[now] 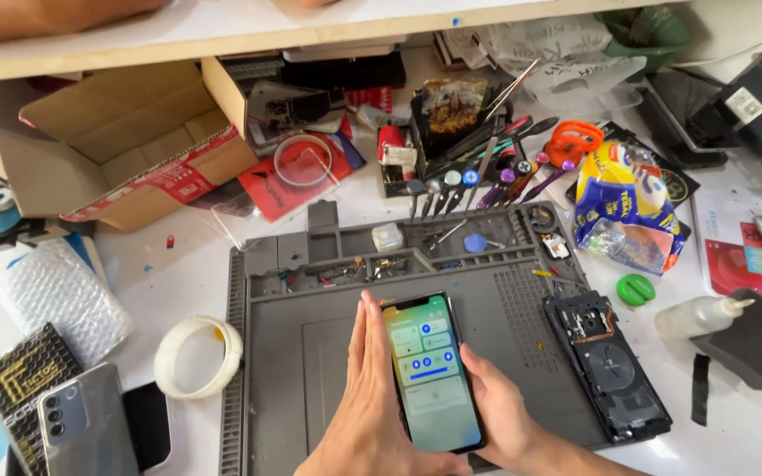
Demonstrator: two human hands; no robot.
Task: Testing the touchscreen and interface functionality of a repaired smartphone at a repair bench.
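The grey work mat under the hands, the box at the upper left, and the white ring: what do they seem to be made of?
Grey work mat: likely silicone or soft rubber, matte, with moulded compartments and ribbed edges. Open box: brown cardboard, dull, with folded flaps and raw edges. White ring: probably a tape roll or plastic, smooth and slightly glossy; I cannot tell which. The phone between both hands has a glossy, lit glass front.
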